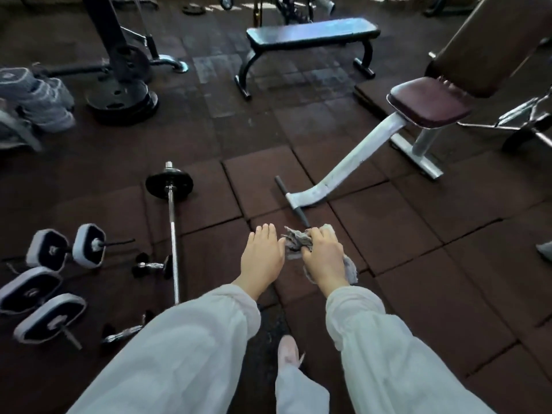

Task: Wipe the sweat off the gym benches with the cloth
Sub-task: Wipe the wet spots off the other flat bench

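Judging from how things lie, the wiping has not reached either bench in view: the person stands well short of both, with arms in white sleeves stretched forward over the floor. The right hand (324, 256) grips a crumpled grey cloth (295, 243), its fingers curled round the bunched fabric, with a tail of it hanging below the wrist. The left hand (263, 258) lies just beside it, fingers straight and together, holding nothing, its thumb near or touching the edge of the cloth; which of the two cannot be told. The incline bench (433, 101), with a maroon seat pad, a raised backrest and a white steel frame, stands to the right at middle distance, and its foot bar reaches nearly to the hands. The flat bench (310, 32), with a dark pad that catches a bluish sheen, sits farther off at the centre. Whether either pad is wet or already dry is not visible, so both seem left to do. The floor (448, 264) is of dark reddish-brown rubber tiles with open seams, some lifting slightly. A barbell (172, 234) lies near the left, with square-ended dumbbells (56, 264) and small chrome ones beside it. Stacked weight plates (122, 100) sit at a machine base at the far left. The room is dim.
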Motion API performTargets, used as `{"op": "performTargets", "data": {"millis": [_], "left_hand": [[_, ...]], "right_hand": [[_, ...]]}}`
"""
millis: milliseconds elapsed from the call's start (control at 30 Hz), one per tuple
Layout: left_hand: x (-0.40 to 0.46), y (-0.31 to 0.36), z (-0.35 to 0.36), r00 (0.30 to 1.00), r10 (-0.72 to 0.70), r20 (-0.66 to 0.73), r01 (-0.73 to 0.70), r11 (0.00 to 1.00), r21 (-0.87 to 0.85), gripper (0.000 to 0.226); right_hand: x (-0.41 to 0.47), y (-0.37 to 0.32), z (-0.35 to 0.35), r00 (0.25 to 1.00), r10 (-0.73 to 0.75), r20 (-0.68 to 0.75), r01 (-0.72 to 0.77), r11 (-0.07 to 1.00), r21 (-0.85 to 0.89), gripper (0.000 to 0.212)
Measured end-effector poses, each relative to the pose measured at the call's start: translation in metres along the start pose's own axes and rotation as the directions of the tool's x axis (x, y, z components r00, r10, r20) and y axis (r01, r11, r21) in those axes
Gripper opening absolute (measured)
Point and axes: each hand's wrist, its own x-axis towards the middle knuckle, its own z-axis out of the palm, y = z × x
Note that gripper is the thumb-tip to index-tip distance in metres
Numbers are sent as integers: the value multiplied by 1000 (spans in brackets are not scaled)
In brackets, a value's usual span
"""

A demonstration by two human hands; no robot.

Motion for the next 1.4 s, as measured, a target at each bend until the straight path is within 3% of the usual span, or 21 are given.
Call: {"op": "performTargets", "data": {"millis": [267,333,367,467,600,767,967,1067,1200,1267,1400], "left_hand": [[162,-40,-29,974,-223,-29,221,973,-66,57],[204,-54,-38,965,-261,32,263,960,-93,58],[224,-61,-41,964,-261,58,265,961,-79,53],[303,-91,-59,974,-222,-49,219,974,-62,55],[422,-133,-100,961,-265,-85,266,964,6,50],[568,-172,-152,970,-239,-43,242,968,73,45],[744,-181,-188,986,-162,-28,164,980,109,49],[845,-186,-202,987,-158,-23,159,985,60,49],[974,-193,-250,976,-165,-144,170,985,22,43],[1034,-198,-268,985,-139,-104,136,990,-32,40],[1138,-211,-306,978,-113,-174,112,994,-18,49]], "right_hand": [[194,-28,15,991,-116,71,113,993,43,29],[242,-38,24,988,-129,81,126,991,43,30],[265,-44,29,987,-133,90,128,990,54,28],[344,-68,41,980,-171,102,164,984,74,26],[464,-106,43,976,-186,111,179,981,74,24],[607,-138,36,988,-155,17,151,977,153,21],[779,-144,37,994,-112,4,111,989,101,15],[880,-150,40,994,-109,-8,109,991,74,15],[1015,-171,31,991,-116,-64,122,988,98,15],[1072,-178,25,993,-99,-67,106,989,103,17],[1175,-188,20,990,-113,-83,121,987,102,17]]}}
